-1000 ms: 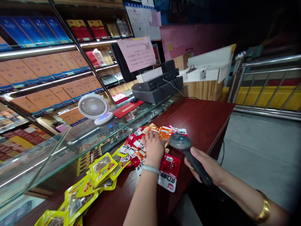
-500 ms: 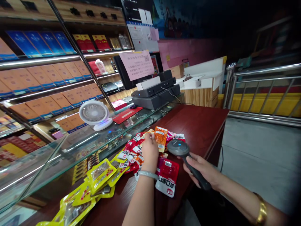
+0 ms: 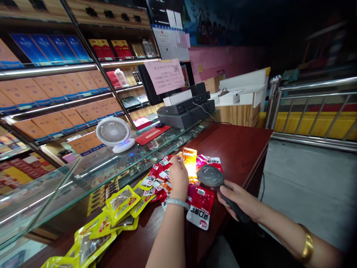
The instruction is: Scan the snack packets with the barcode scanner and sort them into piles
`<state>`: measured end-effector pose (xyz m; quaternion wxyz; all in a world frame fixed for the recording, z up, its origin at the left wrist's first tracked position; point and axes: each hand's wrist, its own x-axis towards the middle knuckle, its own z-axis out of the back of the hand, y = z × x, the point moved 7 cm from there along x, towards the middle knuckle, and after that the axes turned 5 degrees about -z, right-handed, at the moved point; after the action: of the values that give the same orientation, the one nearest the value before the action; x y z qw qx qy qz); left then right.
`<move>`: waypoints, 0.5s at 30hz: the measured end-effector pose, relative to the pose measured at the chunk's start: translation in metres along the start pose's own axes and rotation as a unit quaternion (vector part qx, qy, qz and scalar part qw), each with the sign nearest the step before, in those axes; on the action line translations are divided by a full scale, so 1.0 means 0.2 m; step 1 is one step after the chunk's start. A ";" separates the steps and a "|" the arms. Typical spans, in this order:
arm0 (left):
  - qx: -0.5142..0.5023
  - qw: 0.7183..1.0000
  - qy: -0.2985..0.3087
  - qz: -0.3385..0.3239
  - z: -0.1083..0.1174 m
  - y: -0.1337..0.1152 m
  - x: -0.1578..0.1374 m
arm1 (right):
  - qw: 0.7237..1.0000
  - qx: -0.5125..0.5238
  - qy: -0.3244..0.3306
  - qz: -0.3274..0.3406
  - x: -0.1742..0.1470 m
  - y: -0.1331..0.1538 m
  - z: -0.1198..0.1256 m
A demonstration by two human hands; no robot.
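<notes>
My right hand is wrapped round the handle of a dark grey barcode scanner. The scanner's bright light falls on an orange snack packet, which my left hand pinches by its left edge. Under and beside my left hand lies a heap of red and white snack packets. One larger red packet lies flat to the right of my left wrist. Yellow snack packets overlap in a row at the lower left. My left fingertips are partly hidden.
A dark red counter carries the packets, with a glass display case along its left. A white fan and a monitor with a pink notice stand behind. Boxed goods fill the shelves. Metal railing runs at the right.
The scanner's light has come on and now shines on the orange packet. Both hands keep nearly the same place; the whole view has shifted slightly.
</notes>
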<state>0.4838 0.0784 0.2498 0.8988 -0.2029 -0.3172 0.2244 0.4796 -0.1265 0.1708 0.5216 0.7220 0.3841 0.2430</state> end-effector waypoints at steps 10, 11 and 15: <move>-0.171 0.983 0.062 0.030 -0.13 0.01 0.04 | 1.000 0.025 -0.001 0.012 -0.04 0.11 0.04; -0.200 0.976 0.076 0.038 -0.15 0.00 0.04 | 0.999 0.026 0.001 0.018 -0.04 0.14 0.05; -0.362 0.920 0.128 0.083 -0.20 -0.05 0.02 | 0.998 0.041 -0.024 0.047 -0.02 0.25 0.18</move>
<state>0.5157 0.0634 0.2289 0.7749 -0.5671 -0.2413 0.1404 0.5197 -0.1577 0.2055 0.4885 0.7660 0.3464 0.2337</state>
